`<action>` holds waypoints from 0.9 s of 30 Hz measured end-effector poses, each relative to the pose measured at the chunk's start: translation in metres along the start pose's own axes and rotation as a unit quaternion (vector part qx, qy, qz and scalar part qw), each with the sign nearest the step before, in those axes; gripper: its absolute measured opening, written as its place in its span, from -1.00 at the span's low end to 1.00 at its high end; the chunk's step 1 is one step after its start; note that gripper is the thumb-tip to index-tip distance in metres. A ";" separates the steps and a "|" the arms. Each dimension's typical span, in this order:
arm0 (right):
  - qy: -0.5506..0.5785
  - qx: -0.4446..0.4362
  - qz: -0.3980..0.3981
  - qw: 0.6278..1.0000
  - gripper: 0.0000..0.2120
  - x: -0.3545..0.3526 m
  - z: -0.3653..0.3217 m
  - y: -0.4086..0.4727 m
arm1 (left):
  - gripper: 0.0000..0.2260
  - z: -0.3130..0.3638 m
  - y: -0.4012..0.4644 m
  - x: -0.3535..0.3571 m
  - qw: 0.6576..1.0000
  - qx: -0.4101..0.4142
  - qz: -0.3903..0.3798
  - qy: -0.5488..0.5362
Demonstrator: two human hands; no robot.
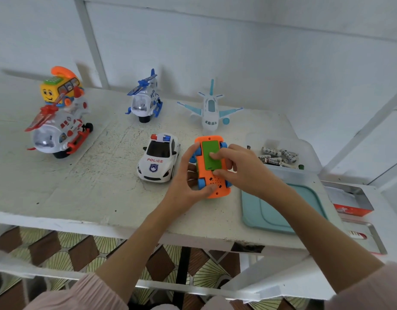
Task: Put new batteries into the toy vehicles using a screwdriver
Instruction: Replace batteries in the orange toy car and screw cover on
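An orange toy vehicle (217,175) with blue wheels lies upside down on the white table (85,175), its green battery cover (211,154) facing up. My left hand (188,180) grips the toy's left side and near end. My right hand (240,168) holds the toy's right side, with a fingertip pressing on the green cover. Loose batteries (279,155) lie in a clear plastic tub (309,157) to the right. No screwdriver is visible.
A white police car (158,158) stands just left of the orange toy. Behind are a toy plane (212,108), a blue helicopter (145,98), a red helicopter (59,128) and a yellow bus (59,86). A teal lid (269,211) and metal tray (369,238) lie at right.
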State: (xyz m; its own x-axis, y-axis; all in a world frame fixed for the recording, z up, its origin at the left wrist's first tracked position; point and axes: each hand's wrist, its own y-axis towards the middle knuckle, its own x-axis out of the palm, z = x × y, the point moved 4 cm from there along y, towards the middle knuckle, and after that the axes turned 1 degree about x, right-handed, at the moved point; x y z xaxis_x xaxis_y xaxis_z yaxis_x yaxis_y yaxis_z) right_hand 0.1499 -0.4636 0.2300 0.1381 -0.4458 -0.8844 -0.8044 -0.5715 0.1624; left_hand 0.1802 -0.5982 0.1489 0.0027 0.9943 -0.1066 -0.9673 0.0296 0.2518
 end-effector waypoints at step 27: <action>-0.029 -0.005 -0.096 0.995 -0.58 0.043 0.038 0.016 | -0.23 0.083 0.023 -0.067 0.993 0.076 0.066 0.060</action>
State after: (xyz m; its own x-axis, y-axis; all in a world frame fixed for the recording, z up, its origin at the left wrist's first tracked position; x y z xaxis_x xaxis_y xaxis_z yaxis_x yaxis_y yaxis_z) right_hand 0.1213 -0.4654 0.1778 0.2541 -0.2879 -0.9233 -0.7611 -0.6486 -0.0072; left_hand 0.1786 -0.6555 0.2419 -0.1606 0.9715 -0.1745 -0.9081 -0.0762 0.4117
